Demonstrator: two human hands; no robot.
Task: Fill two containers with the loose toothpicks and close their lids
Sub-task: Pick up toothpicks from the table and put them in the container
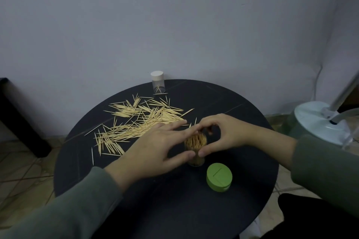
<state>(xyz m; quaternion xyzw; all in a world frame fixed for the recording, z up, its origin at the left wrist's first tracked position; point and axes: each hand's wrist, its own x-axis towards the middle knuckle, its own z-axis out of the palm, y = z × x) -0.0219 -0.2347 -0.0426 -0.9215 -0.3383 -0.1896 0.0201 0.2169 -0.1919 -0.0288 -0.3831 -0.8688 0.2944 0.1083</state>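
Observation:
An open clear container [195, 158], packed with upright toothpicks, stands in the middle of the round black table [136, 190]. My left hand [155, 147] lies against its left side, fingers fairly straight at the rim and thumb touching the front. My right hand [225, 134] curls round its right side, thumb in front and fingers bent over the far rim. The green lid [219, 177] lies on the table just right of and nearer than the container. Loose toothpicks [139, 122] are scattered to the left. A second clear container [158, 82] with a white lid stands at the table's far edge, nearly empty.
A white fan base [320, 120] with a pole stands on the floor to the right of the table. A dark piece of furniture [17, 118] is at the left. A grey wall rises close behind the table.

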